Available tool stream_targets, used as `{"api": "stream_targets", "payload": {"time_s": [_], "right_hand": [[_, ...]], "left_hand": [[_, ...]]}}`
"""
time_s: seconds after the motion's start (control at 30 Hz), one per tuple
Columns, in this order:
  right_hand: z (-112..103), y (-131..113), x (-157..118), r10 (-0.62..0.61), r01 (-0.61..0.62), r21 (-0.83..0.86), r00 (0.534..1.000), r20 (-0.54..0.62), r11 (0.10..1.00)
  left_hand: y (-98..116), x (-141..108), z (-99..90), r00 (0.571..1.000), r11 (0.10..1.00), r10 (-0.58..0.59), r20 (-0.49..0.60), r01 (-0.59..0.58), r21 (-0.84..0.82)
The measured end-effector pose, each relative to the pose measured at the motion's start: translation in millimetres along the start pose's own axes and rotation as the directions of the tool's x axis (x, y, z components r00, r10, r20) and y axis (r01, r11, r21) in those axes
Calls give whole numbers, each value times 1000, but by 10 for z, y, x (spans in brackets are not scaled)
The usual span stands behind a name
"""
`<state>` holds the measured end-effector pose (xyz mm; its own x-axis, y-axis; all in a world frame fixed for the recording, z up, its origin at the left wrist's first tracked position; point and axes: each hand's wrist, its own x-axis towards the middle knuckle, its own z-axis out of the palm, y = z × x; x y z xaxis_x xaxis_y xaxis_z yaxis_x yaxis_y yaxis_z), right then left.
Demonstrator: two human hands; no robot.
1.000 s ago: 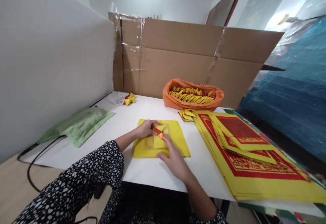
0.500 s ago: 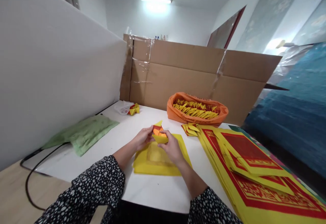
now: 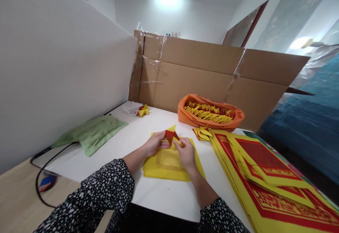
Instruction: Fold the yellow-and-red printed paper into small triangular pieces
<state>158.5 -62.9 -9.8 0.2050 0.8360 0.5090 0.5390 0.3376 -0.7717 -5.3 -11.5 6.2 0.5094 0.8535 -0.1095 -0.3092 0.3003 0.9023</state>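
Between my hands is a small folded paper piece, red and yellow with pointed corners. My left hand pinches its left side, fingers partly behind it. My right hand grips its lower right corner between thumb and fingers. Both hands hover just over a stack of yellow paper sheets, which lies on the white table. Beyond my right hand, a few folded red and yellow pieces rest in a small pile.
An orange bag packed with folded pieces stands at the back. Large yellow and red printed sheets are stacked on the right. A green cloth and a black cable lie left. Cardboard walls the far side.
The paper piece has been turned and folded: its orange inner face no longer shows, and red outer flaps now face me. My right hand has shifted to its lower corner. The view has swung slightly left.
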Motion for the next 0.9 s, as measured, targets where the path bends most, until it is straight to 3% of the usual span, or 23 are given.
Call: {"api": "stream_targets", "payload": {"time_s": [0.1, 0.23, 0.37, 0.47, 0.53, 0.6, 0.67, 0.9], "right_hand": [[-15, 17, -2, -48, 52, -39, 993, 106, 998], [-35, -15, -5, -123, 139, -106, 982, 146, 985], [-53, -21, 10, -131, 131, -58, 991, 19, 990], [-47, 18, 23, -10, 17, 84, 996, -92, 996], [-29, 46, 25, 118, -114, 278, 993, 5, 954], [-5, 65, 22, 201, -254, 440, 966, 165, 861], [13, 67, 16, 224, -323, 499, 942, 248, 805], [65, 15, -29, 201, -370, 563, 919, 339, 739]], "left_hand": [[-54, 1, -14, 999, 987, 43, 23, -46, 155], [-96, -1, 9, 995, 961, 56, 84, -76, 264], [-79, -26, 56, 980, 917, 128, 152, -176, 359], [-42, -52, 63, 931, 760, 346, 113, -349, 549], [-26, -63, 49, 855, 568, 497, 146, -448, 691], [-29, -60, 23, 809, 420, 551, 205, -481, 769], [-52, -43, -9, 810, 360, 530, 250, -482, 798], [-124, -2, -63, 784, 273, 511, 354, -538, 798]]}}
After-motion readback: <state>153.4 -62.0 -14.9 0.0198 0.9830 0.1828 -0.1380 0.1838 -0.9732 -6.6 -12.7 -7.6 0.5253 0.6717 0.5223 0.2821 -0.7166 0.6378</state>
